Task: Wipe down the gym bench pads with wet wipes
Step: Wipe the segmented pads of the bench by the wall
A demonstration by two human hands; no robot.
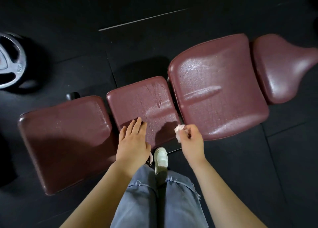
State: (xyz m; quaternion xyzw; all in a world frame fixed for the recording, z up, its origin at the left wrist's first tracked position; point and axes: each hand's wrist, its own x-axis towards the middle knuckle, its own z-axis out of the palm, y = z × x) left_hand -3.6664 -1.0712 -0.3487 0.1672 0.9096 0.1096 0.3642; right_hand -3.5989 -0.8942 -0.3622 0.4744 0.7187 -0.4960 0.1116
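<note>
Four maroon bench pads (218, 90) in a row across a dark rubber floor (172, 7): widest end pad (65, 141) at left, small square pad (142, 107) next, large back pad beside it, contoured head pad (284, 67) at far right. Narrow gaps between adjacent pads. Wet sheen and droplet streaks visible on the square pad, the back pad and the head pad, and along the right edge of the left end pad.

Left hand (133, 141): released, fingers straight and together, laid flat over the near left corner of the square pad, palm down.

Right hand (191, 138): grasping a crumpled white wet wipe (179, 129), pinched between thumb and curled fingers. Wipe located at the near edge of the bench, over the gap between the square pad and the back pad. Contact between wipe and pad surface: cannot tell.

Below the hands: grey jeans (154, 202) with frayed hems, and a white shoe (160, 159) on the floor just beside the near edge of the square pad.

Metal weight plate (10, 62) on the floor at far left, well apart from the bench. Black roller end (73, 95) just behind the far edge of the left end pad.
</note>
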